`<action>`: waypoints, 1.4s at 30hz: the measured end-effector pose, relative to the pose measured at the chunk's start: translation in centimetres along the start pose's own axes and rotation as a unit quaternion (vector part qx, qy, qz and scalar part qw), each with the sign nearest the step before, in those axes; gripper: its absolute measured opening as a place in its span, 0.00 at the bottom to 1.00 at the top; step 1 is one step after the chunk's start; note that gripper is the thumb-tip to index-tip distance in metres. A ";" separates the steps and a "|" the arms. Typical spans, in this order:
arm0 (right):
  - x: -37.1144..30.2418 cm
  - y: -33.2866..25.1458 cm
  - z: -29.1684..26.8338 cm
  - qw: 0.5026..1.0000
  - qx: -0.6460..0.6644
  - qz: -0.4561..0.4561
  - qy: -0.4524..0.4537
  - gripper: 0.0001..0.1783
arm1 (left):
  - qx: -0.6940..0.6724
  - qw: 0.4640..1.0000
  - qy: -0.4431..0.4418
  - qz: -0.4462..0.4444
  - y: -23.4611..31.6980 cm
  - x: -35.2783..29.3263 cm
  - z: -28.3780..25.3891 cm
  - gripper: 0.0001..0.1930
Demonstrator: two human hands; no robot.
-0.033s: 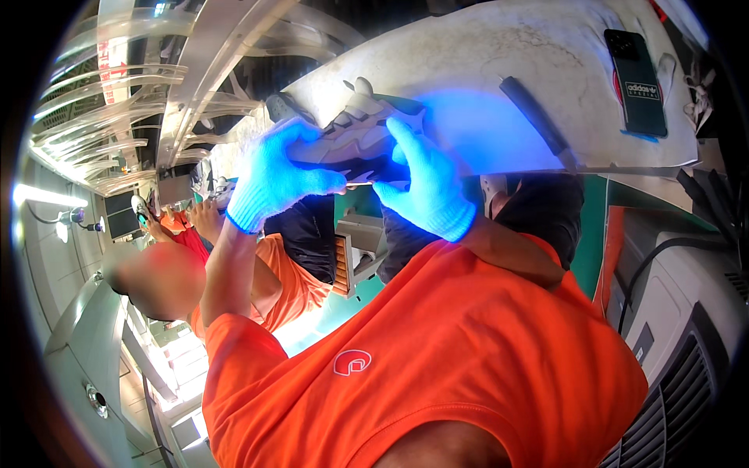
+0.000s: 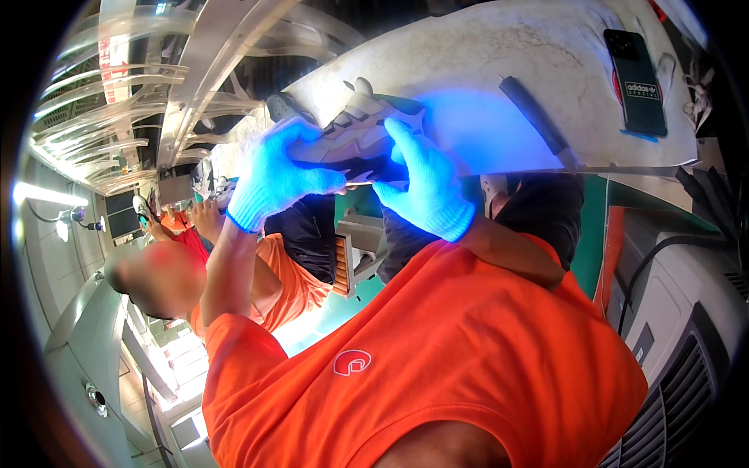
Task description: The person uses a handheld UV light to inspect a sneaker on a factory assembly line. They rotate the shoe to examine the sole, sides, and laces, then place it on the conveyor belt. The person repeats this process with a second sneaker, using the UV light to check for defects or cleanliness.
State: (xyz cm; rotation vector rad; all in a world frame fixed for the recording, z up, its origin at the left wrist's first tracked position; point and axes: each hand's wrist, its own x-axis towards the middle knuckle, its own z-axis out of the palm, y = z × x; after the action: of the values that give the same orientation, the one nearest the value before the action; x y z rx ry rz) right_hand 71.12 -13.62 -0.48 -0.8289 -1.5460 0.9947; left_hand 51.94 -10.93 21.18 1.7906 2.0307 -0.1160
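A pale grey and white sneaker point(image 2: 353, 139) with a dark lower edge lies on its side at the near edge of the white-covered bench. My left hand point(image 2: 275, 173), in a knitted glove lit bright blue, grips one end, thumb along the near side. At the other end my right hand point(image 2: 425, 178), gloved the same way, has its fingers over the shoe and its thumb on the near edge. Both hands hold the shoe between them. A blue light patch falls on the bench beside my right hand. The sneaker's underside is hidden.
A dark grey pen-shaped tool point(image 2: 538, 121) lies right of the shoe, with a dark phone point(image 2: 638, 93) farther right. Clear curved tubes point(image 2: 117, 78) and a metal beam point(image 2: 207, 70) stand at left. A co-worker in orange point(image 2: 292, 281) sits at left. A grey machine point(image 2: 679, 312) is at right.
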 end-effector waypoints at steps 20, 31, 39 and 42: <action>-0.7 -1.9 -0.7 0.997 0.059 0.042 0.023 0.19 | 0.087 0.994 0.060 0.033 6.5 -1.5 0.3 0.40; 0.0 0.0 -0.9 1.000 -0.002 0.013 0.027 0.21 | 0.042 0.996 0.052 0.060 4.1 -1.7 0.7 0.39; -0.7 1.5 -0.9 0.999 0.030 -0.036 0.003 0.29 | 0.044 0.997 0.053 0.027 3.0 -1.5 0.6 0.39; -0.7 1.7 -0.1 0.997 0.020 -0.066 0.033 0.28 | 0.039 0.997 0.058 0.030 3.2 -1.6 0.7 0.40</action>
State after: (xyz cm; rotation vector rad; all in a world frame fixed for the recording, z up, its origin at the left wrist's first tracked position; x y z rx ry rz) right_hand 71.36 -13.54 -2.29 -0.7155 -1.5009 0.8906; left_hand 55.29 -12.18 21.80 1.9451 2.0766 -0.0752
